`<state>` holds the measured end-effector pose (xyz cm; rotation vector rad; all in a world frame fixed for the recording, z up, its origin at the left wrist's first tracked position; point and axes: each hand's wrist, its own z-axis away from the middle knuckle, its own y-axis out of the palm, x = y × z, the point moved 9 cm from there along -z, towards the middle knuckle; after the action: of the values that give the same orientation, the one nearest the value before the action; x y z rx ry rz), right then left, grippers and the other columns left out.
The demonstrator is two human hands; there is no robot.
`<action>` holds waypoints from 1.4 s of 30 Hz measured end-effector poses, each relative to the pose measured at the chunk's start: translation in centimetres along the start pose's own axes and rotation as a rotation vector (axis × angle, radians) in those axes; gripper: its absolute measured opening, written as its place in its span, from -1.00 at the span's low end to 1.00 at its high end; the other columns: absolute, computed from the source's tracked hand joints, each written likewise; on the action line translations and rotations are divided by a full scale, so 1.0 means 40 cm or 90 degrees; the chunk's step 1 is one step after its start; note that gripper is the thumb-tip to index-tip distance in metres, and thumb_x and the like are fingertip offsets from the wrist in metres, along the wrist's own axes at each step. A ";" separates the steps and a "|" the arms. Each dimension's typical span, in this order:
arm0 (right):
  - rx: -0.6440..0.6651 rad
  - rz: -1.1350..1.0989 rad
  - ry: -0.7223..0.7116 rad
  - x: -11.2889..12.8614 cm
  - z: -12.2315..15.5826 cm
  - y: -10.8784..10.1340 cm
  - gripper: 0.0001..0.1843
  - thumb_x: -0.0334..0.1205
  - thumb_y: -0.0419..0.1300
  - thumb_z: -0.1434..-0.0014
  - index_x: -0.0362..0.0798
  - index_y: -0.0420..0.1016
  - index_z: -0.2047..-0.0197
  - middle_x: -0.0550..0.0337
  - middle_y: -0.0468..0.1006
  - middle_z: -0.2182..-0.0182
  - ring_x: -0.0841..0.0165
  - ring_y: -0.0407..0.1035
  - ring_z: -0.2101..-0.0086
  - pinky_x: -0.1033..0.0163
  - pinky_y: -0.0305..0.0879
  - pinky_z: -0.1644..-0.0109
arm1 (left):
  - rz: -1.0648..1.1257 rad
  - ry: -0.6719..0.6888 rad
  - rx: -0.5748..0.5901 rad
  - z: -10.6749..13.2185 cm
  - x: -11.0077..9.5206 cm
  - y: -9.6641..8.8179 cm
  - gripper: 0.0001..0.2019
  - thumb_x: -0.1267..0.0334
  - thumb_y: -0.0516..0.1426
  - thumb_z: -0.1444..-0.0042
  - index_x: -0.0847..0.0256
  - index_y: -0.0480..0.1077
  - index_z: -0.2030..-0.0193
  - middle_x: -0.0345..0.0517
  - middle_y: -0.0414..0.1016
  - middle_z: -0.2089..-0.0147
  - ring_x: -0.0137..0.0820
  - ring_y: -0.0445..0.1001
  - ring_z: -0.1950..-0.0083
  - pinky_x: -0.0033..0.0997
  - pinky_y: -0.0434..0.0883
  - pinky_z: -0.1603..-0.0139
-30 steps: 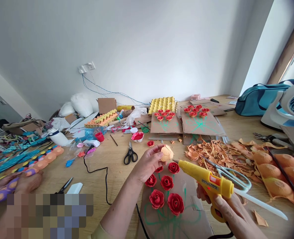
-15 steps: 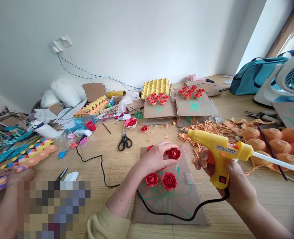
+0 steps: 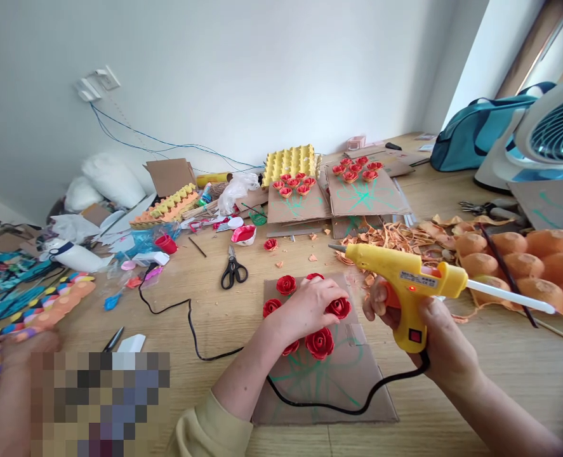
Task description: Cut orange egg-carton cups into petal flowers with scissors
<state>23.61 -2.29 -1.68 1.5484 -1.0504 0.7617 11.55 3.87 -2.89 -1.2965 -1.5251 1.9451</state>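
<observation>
My left hand [image 3: 312,308] has its fingers closed round the edge of a red rose [image 3: 339,308], at the right side of a cardboard sheet [image 3: 329,397] with green painted stems. Other red roses, among them one [image 3: 320,343] just below my hand, sit on the same sheet; my hand and forearm partly cover some of them. In my right hand [image 3: 436,336] is a yellow glue gun [image 3: 407,276], its red light on, nozzle pointing left and a white glue stick out of the back. Its black cord [image 3: 329,405] crosses the sheet and passes under my left forearm.
Black scissors [image 3: 234,271], a dish of red paint [image 3: 244,235] and a loose rose [image 3: 270,245] lie behind the sheet. Two finished-looking flower boards [image 3: 364,200] stand further back. Orange scraps [image 3: 386,235] and an egg tray [image 3: 510,260] are right. Another person's hand [image 3: 28,349] is far left.
My left hand has brought the rose slightly down and to the right, onto the sheet's right side. More roses at the upper left now show. The glue gun stays in my right hand.
</observation>
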 end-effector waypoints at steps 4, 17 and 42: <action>-0.010 0.022 0.008 -0.005 0.001 -0.007 -0.53 0.29 0.12 -0.22 0.07 0.47 0.13 0.13 0.44 0.30 0.21 0.33 0.33 0.15 0.32 0.33 | -0.032 -0.013 0.022 -0.004 0.008 0.012 -0.68 0.38 0.26 -0.06 0.13 0.45 0.01 -0.01 0.53 -0.02 -0.08 0.43 -0.07 -0.04 0.24 -0.08; 0.000 0.079 0.001 0.000 -0.004 0.000 -0.49 0.35 0.12 -0.17 0.05 0.45 0.25 0.14 0.39 0.37 0.21 0.31 0.38 0.12 0.32 0.31 | -0.022 -0.010 0.014 -0.007 0.015 0.016 -0.73 0.36 0.30 -0.04 0.12 0.46 0.09 -0.05 0.52 0.03 -0.11 0.42 -0.05 -0.07 0.27 -0.08; 0.045 -0.073 -0.004 0.026 -0.003 0.048 -0.57 0.17 0.08 -0.28 0.03 0.55 0.11 0.07 0.48 0.23 0.26 0.29 0.40 0.12 0.27 0.28 | 0.106 -0.212 -0.008 0.477 -0.048 0.067 -0.51 0.24 0.39 0.08 0.00 0.39 -0.01 -0.07 0.41 -0.06 -0.15 0.39 -0.10 -0.22 0.37 -0.14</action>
<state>22.29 -2.49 0.04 1.6576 -0.9397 0.7224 -2.32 -9.54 -4.41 -1.1812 -1.6243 2.3576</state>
